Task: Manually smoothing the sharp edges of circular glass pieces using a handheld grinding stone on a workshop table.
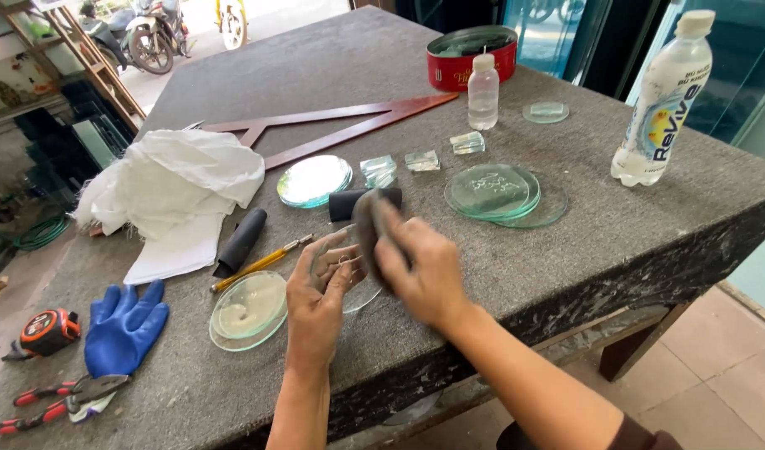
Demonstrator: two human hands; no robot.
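My left hand (317, 302) holds a round clear glass disc (359, 293) tilted above the grey table (616, 242) near its front edge. My right hand (421, 265), blurred by motion, presses a small dark grey pad (367, 223) against the disc's face. Just left of my left hand lies another glass disc (247, 310) with a whitish smear on it. A stack of round glass discs (497, 193) rests to the right of my hands.
A white cloth (172, 182), black rolls (242, 240), a yellow-handled tool (261, 263), a blue glove (122, 327), a tape measure (47, 332) and red pliers (53, 402) lie left. Behind: a mirror disc (314, 179), small glass blocks (422, 161), a wooden triangle (332, 129), a red tin (464, 58), two plastic bottles (483, 92).
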